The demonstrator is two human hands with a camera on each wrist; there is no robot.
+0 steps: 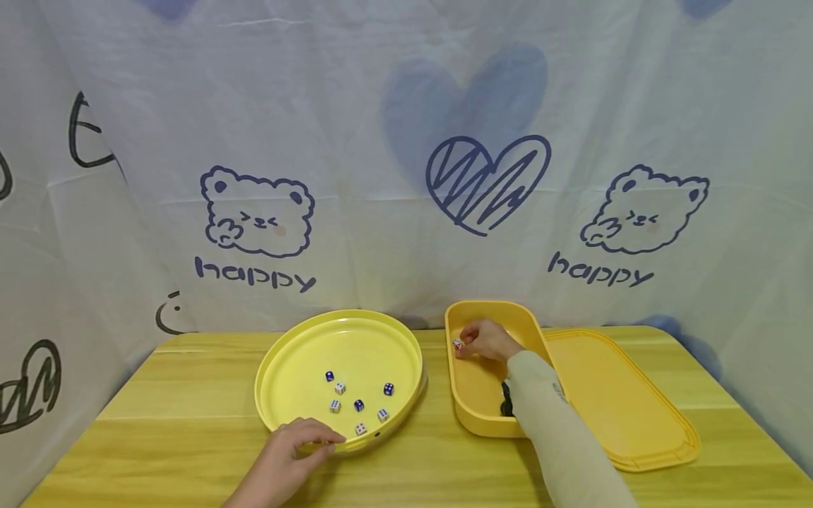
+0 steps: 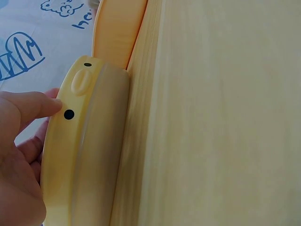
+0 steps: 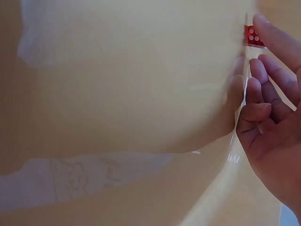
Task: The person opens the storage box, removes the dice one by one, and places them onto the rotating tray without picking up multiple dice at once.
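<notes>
My left hand (image 1: 288, 451) pinches the near rim of a round yellow tray (image 1: 279, 339), thumb outside and fingers over the edge. In the left wrist view the thumb (image 2: 33, 106) presses beside a black dot on the tray's side. Several blue and white dice (image 1: 358, 405) lie in the tray. My right hand (image 1: 489, 340) reaches into an orange box (image 1: 466, 416), its fingertips at the left wall. In the right wrist view a red die (image 3: 254, 36) with white dots sits by the thumb tip, with a gap to the other fingers (image 3: 265, 89).
An orange lid (image 1: 625, 398) lies on the wooden table (image 1: 159, 416) right of the box, partly behind the right forearm. A dark object (image 1: 506, 401) sits in the box's near end, partly covered by the sleeve. A printed cloth (image 1: 368, 141) hangs behind the table.
</notes>
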